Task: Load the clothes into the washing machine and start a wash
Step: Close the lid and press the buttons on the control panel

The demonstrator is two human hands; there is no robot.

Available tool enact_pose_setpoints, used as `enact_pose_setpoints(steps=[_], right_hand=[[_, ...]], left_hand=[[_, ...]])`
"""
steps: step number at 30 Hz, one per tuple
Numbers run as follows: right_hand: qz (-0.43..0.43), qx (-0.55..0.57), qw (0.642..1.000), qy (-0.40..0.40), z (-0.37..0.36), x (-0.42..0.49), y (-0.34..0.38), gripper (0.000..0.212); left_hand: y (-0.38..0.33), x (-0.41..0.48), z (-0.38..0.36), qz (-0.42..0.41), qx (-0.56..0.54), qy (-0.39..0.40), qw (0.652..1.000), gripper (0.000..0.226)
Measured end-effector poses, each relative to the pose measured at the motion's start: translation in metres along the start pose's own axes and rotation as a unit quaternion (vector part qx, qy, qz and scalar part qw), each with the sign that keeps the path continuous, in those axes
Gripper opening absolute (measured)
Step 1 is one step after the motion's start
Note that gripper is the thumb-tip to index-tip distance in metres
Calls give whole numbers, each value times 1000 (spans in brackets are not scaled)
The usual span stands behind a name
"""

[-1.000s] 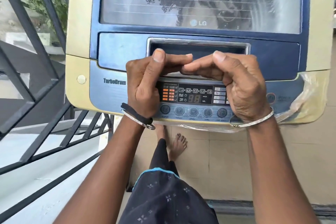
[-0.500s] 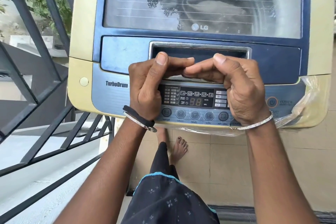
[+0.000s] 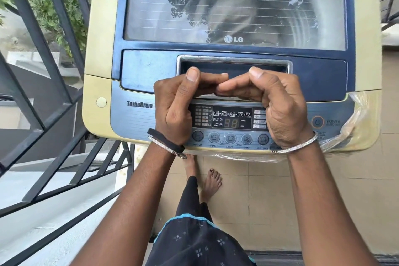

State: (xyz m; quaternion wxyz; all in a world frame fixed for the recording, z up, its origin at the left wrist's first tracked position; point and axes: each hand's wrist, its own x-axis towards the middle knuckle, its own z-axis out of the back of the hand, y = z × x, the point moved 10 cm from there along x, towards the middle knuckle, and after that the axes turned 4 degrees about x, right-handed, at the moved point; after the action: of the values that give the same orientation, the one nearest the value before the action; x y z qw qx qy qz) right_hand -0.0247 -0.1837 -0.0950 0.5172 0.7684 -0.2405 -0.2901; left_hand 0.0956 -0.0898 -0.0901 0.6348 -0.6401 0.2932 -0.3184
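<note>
Closed blue lid (image 3: 151, 67) of cream top-loading washing machine (image 3: 101, 28).
Left grip (image 3: 179, 101) and right grip (image 3: 278, 103) are curled at its near edge; any hold cannot be told.

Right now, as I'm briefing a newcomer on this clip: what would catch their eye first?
Two hands meet fingertip to fingertip at the centre: the left hand and right hand pinch the front lip of the blue lid, thumbs on top. Just below them sits the control panel with its dark display. The lid's streaked glass window fills the top.
</note>
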Motion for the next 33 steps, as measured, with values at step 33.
enact_pose_setpoints(steps=[33], right_hand=[[-6,-22,1000,-18,-1,-1,3,45]], left_hand=[[0,1,0,0,16,1,1000,55]])
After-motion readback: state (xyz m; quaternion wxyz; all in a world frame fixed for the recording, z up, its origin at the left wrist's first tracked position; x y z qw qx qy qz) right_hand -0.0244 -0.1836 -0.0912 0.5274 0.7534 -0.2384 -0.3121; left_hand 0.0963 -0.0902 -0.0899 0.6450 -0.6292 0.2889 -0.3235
